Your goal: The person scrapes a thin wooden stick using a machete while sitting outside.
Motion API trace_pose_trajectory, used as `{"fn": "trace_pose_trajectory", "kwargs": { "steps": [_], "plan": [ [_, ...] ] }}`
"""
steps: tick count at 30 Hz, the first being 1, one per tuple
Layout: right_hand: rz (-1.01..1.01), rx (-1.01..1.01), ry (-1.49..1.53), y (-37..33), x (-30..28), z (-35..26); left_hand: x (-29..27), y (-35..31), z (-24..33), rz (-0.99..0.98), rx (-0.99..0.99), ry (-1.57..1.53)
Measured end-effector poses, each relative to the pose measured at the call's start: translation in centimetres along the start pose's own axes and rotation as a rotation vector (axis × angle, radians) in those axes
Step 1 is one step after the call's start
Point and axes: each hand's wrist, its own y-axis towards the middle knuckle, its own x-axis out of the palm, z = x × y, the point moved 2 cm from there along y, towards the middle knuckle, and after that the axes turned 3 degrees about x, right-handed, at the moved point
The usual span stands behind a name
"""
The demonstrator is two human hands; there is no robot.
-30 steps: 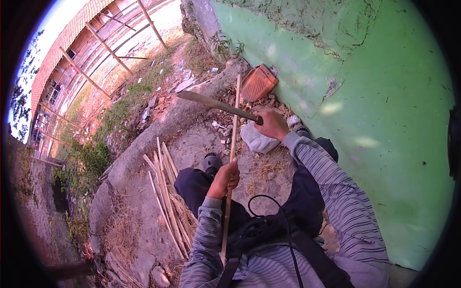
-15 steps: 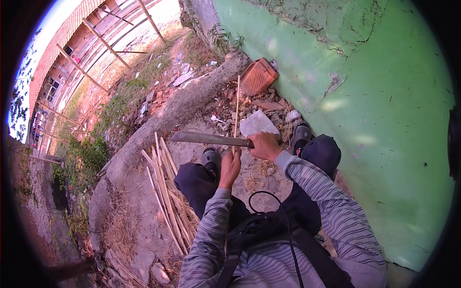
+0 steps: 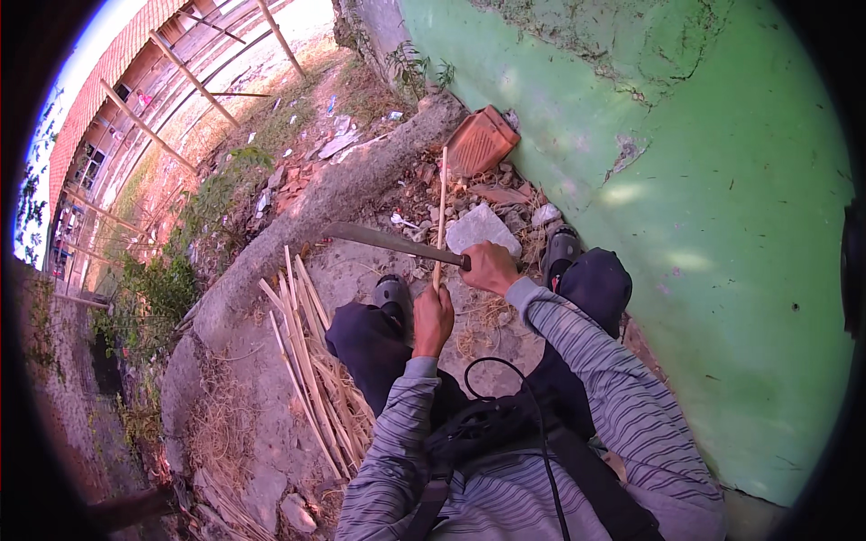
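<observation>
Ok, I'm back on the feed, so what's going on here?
A person has a long, pale strip in the left grip and a machete in the right grip. The machete points left, crossing the strip in view just beyond the left grip; whether the two touch, I can't tell. A loose pile of similar strips lies to the person's left, and a pale stone block sits just beyond the right grip.

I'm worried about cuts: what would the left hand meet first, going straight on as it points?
The left hand would likely meet the long, brownish-grey metal machete blade, though depth is unclear.
</observation>
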Motion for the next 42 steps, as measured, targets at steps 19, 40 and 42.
{"fn": "trace_pose_trajectory", "kwargs": {
  "steps": [19, 40, 42],
  "plan": [
    [-0.009, -0.05, -0.049, -0.4, 0.8, 0.2, -0.2, -1.6, -0.8, -0.124, -0.083, -0.019],
    [-0.016, 0.168, 0.005, 0.9, 0.8, 2.9, 0.6, -2.8, -1.0, -0.1, -0.037, 0.083],
    [-0.065, 0.148, -0.006, 0.5, 1.0, 2.7, 0.4, -3.1, -0.9, -0.051, -0.033, 0.071]
  ]
}}
